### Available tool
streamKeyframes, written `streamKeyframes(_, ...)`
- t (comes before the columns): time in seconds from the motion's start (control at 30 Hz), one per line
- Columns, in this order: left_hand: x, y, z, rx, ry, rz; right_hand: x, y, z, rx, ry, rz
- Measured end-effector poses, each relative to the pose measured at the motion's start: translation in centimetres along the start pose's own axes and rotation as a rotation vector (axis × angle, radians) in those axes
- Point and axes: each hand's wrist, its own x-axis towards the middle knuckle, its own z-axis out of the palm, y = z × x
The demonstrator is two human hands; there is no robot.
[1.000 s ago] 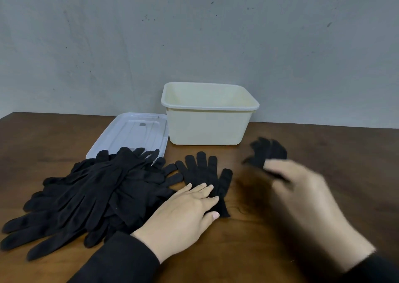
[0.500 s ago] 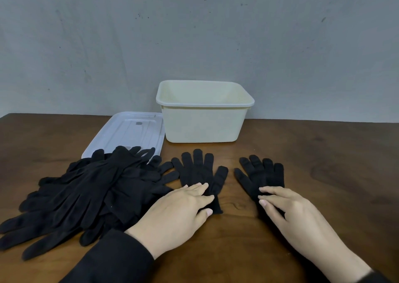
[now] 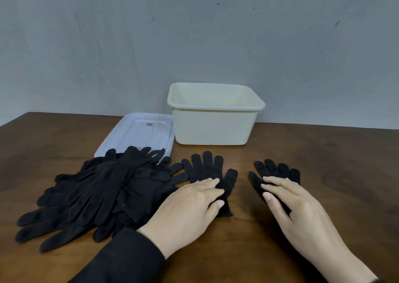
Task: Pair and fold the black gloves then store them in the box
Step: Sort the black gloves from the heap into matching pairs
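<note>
In front of the cream box [image 3: 212, 124], a heap of black gloves [image 3: 103, 192] lies to its left, while the left hand [image 3: 190, 209] and right hand [image 3: 300, 213], fingers straight and close together, each press flat on a separate spread glove: left glove [image 3: 207, 166], right glove [image 3: 274, 169].

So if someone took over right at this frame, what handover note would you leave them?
Left hand: flat, fingers straight, pressing the left single glove.
Right hand: flat on the right single glove.
Both gloves lie spread on the table, apart, fingers pointing toward the box.
Glove pile: unsorted, left of the hands, overlapping the clear lid.
Done: two gloves separated and laid out.
Left: stack this pair, fold it, put it in the box, which looks empty as far as its inside shows; then the pile.
</note>
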Motion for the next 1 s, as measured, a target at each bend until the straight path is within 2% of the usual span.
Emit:
streamKeyframes(0.07,-0.2,0.1,-0.9,0.001,0.071,-0.027,0.6,-2.0,0.9,0.053,0.01,-0.085)
streamKeyframes(0.2,-0.4,-1.5,-3.5,0.088,0.166,-0.129,1.5,-5.3,3.6,0.091,-0.102,-0.226)
streamKeyframes(0.4,-2.4,-7.3,-8.6,0.105,0.32,-0.567,1.6,-5.5,5.0,0.095,-0.253,-0.239)
streamKeyframes(0.5,-3.1,-9.8,-9.0,0.144,0.322,-0.689,1.6,-5.5,5.0,0.103,-0.262,-0.226)
streamKeyframes(0.63,-2.9,-10.6,-8.0,0.193,0.148,-0.74,1.7,-5.3,5.0,0.129,-0.279,-0.214)
streamKeyframes(0.83,-2.9,-10.7,-7.9,0.246,0.244,-0.698,1.4,-5.3,4.8,0.152,-0.298,-0.194)
streamKeyframes(0.9,-2.8,-10.3,-8.4,0.227,0.343,-0.678,1.4,-5.3,4.8,0.162,-0.3,-0.182)
streamKeyframes(0.93,-2.7,-9.8,-8.8,0.154,0.457,-0.654,1.4,-5.3,4.8,0.169,-0.296,-0.174)
streamKeyframes(1.0,-2.3,-8.2,-9.6,-0.23,0.741,-0.59,1.4,-5.4,4.7,0.184,-0.275,-0.155)
